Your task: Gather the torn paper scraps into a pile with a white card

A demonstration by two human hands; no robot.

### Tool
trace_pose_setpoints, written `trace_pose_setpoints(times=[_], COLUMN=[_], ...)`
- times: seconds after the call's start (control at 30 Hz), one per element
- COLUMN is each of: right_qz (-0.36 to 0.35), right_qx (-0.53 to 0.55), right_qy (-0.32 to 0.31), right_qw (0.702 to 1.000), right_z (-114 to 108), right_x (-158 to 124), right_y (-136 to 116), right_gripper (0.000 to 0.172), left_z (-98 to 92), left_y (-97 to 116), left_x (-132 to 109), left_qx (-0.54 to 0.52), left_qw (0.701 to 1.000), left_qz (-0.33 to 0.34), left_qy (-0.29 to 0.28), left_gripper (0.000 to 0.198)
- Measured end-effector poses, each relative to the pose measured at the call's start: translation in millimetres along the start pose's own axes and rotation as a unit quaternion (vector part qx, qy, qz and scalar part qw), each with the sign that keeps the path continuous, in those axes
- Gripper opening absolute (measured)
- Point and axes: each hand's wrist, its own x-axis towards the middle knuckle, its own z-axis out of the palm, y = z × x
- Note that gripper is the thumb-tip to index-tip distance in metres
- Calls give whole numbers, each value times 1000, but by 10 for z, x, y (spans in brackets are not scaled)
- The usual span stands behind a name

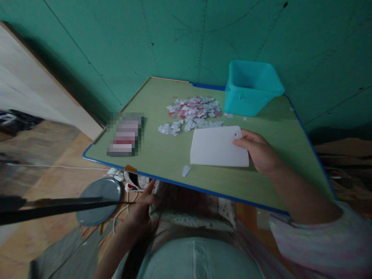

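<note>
My right hand (259,152) grips the right edge of a white plastic scraper card (216,147) lying flat on the green table (162,151). Beyond the card lies a heap of small white and pink paper scraps (193,112), and one loose scrap (185,170) sits near the front edge. A teal plastic bin (250,87) stands at the back right of the table. My left hand (142,211) is below the table edge at my lap, fingers curled against patterned fabric (188,209); what it holds is unclear.
A blurred rectangular object (125,134) lies on the table's left side. On the floor to the left are a round grey lid (100,199), white cables (58,167) and a dark rod (58,205). A teal wall (186,38) stands behind the table.
</note>
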Motion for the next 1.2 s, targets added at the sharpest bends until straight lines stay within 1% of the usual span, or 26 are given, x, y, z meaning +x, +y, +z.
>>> trace_pose_setpoints(times=[0.2,0.4,0.57,0.67,0.77,0.87,1.07,1.2], right_qz=[15,43,57,52,47,46,41,40], right_qx=[-9,0,4,5,5,6,17,27], right_qy=[-5,-23,-72,-88,-102,-119,-146,-151], right_qw=[1000,999,996,995,994,992,988,987], right_z=[-35,3,65,81,89,99,110,115], right_x=[5,-43,-99,-123,-140,-158,-187,-191], right_y=[-13,-56,-59,-52,-50,-58,-66,-58], right_gripper=[16,18,19,21,20,21,23,22], left_z=[35,8,35,78,89,62,46,44], left_y=[19,-1,2,20,29,15,-9,-10], left_x=[-8,11,-17,-36,-33,-11,5,3], left_qx=[9,4,-22,-33,-19,-12,-21,-8], left_qw=[1000,1000,999,998,999,1000,999,1000], left_qz=[3,-2,-15,-24,-21,-18,-14,-6], left_qy=[3,-9,23,37,30,13,20,2], left_gripper=[63,62,61,63,62,60,63,61])
